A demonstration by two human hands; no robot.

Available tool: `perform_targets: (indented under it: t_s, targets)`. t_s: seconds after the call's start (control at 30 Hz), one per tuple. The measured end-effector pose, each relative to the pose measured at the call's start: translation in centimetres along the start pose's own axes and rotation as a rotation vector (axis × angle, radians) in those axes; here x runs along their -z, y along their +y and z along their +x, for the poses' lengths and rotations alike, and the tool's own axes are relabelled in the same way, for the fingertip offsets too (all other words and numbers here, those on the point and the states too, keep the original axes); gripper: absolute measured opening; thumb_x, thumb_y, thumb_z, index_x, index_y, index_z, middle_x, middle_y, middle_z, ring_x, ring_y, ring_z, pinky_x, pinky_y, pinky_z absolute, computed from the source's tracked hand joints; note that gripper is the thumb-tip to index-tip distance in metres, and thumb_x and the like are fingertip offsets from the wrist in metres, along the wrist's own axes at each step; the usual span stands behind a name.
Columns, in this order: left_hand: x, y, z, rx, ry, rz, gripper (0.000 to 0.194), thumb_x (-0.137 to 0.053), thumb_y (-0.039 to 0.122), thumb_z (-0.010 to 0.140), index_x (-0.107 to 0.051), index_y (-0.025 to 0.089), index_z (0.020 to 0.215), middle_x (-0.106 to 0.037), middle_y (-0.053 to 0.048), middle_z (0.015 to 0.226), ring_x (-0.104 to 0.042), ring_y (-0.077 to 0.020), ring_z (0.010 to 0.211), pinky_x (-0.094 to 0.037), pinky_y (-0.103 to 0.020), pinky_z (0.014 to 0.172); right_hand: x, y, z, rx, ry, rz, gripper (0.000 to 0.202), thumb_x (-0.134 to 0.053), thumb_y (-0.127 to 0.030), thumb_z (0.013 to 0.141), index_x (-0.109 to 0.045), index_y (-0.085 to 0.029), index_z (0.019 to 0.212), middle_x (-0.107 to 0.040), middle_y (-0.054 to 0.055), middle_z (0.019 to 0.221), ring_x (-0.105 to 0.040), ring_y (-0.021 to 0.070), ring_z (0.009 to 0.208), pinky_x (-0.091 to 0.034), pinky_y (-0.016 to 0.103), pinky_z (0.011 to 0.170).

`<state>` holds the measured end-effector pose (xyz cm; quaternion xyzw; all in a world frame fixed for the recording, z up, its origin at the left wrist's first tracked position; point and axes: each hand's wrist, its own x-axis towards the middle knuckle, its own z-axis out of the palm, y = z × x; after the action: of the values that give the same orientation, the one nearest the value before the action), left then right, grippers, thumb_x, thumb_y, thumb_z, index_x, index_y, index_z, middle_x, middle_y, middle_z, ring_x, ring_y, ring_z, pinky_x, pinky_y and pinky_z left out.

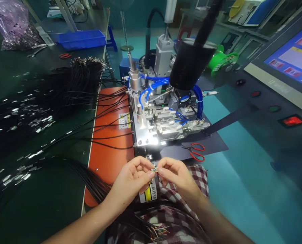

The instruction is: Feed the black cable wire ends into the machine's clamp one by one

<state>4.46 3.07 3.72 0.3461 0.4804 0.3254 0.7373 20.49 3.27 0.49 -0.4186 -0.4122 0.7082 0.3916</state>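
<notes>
Between the fingertips of both hands are thin colored wires (155, 170), green, white and red. My left hand (134, 176) pinches them from the left, thumb against fingers. From the right, my right hand (175, 173) closes its thumb and fingers on the same wires. Both hands are just in front of a metal machine (166, 122) with blue air tubes. A bundle of black cables (90, 179) runs under my left forearm; stripped colored ends (158, 232) show on the lap below.
Red-handled scissors (198, 152) lie right of the hands. An orange plate (112, 132) carries black cables into the machine. A large cable pile (85, 74) and a blue tray (81, 39) are at left, a control panel (273, 81) at right.
</notes>
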Motion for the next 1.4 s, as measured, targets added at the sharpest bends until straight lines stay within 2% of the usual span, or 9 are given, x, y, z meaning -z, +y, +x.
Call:
perform_targets:
  t_s: [0.17,0.3,0.43,0.6,0.73,0.93,1.1,1.23,1.4]
  targets:
    - [0.1,-0.2,-0.1,0.005,-0.042,0.057,0.028,-0.065,0.038,0.076,-0.049,0.017,0.084,-0.034,0.011,0.048,-0.026,-0.0028,0.04,-0.02,-0.014,0.038,0.3,-0.1,-0.1,-0.028,-0.011,-0.023,0.018,-0.065,-0.031,0.075,-0.058,-0.015,0.069,-0.048,-0.005,0.053,-0.041,0.007,0.045,-0.034,0.02,0.045]
    - [0.2,-0.2,-0.2,0.0,-0.074,0.185,0.022,-0.062,0.035,0.079,-0.05,0.016,0.085,-0.031,0.011,0.049,-0.025,-0.0041,0.044,-0.019,-0.016,0.041,1.0,-1.2,0.0,-0.1,-0.106,-0.123,0.014,-0.064,-0.026,0.074,-0.059,-0.015,0.067,-0.051,-0.004,0.053,-0.045,0.0077,0.044,-0.037,0.02,0.044]
    - [0.3,-0.2,-0.4,-0.008,-0.107,0.29,0.018,-0.061,0.031,0.08,-0.051,0.015,0.08,-0.036,0.008,0.055,-0.027,-0.0047,0.048,-0.02,-0.018,0.044,1.8,-2.4,0.2,-0.14,-0.203,-0.268,0.008,-0.06,-0.016,0.073,-0.061,-0.013,0.065,-0.054,-0.003,0.052,-0.049,0.0086,0.046,-0.038,0.019,0.045]
    - [0.3,-0.3,-0.3,-0.002,-0.116,0.32,0.017,-0.062,0.03,0.079,-0.054,0.015,0.079,-0.042,0.006,0.061,-0.032,-0.0055,0.052,-0.024,-0.018,0.046,2.3,-2.9,0.3,-0.032,-0.247,-0.419,0.011,-0.055,-0.009,0.075,-0.062,-0.014,0.067,-0.058,-0.001,0.058,-0.051,0.0096,0.052,-0.04,0.02,0.051]
    - [0.4,-0.2,-0.2,0.028,-0.122,0.287,0.016,-0.062,0.029,0.078,-0.056,0.015,0.078,-0.043,0.006,0.059,-0.032,-0.0043,0.048,-0.023,-0.017,0.043,2.3,-3.5,0.3,0.107,-0.284,-0.536,0.013,-0.054,-0.016,0.082,-0.061,-0.014,0.071,-0.058,-0.001,0.063,-0.051,0.0101,0.056,-0.041,0.022,0.055]
    - [-0.1,-0.1,-0.1,0.1,-0.059,0.258,0.02,-0.063,0.032,0.074,-0.055,0.014,0.075,-0.036,0.01,0.045,-0.029,-0.0037,0.038,-0.019,-0.017,0.038,2.2,-3.9,0.2,0.229,-0.303,-0.702,0.013,-0.05,-0.015,0.085,-0.057,-0.016,0.075,-0.057,-0.001,0.068,-0.049,0.0101,0.06,-0.038,0.023,0.057]
    - [-0.3,-0.4,0.0,0.066,0.05,0.187,0.019,-0.063,0.03,0.073,-0.054,0.014,0.072,-0.038,0.01,0.043,-0.029,-0.0028,0.035,-0.018,-0.016,0.036,1.8,-2.8,0.0,0.198,-0.153,-0.614,0.013,-0.049,-0.019,0.086,-0.057,-0.017,0.076,-0.057,-0.001,0.068,-0.05,0.0107,0.06,-0.039,0.022,0.055]
    - [-0.2,-0.5,0.1,0.035,0.057,0.143,0.019,-0.063,0.03,0.075,-0.054,0.014,0.073,-0.037,0.011,0.041,-0.028,-0.0028,0.035,-0.02,-0.016,0.037,1.0,-1.6,-0.6,0.157,-0.052,-0.513,0.007,-0.055,-0.019,0.082,-0.058,-0.016,0.077,-0.055,-0.001,0.066,-0.048,0.0103,0.059,-0.039,0.021,0.054]
    - [-0.2,-0.4,0.0,0.026,0.061,0.179,0.019,-0.063,0.03,0.075,-0.054,0.014,0.073,-0.039,0.01,0.041,-0.03,-0.0031,0.036,-0.022,-0.015,0.037,0.1,-0.9,-1.0,0.152,0.037,-0.476,0.012,-0.055,-0.017,0.081,-0.056,-0.016,0.069,-0.052,-0.003,0.061,-0.045,0.0099,0.057,-0.037,0.021,0.053]
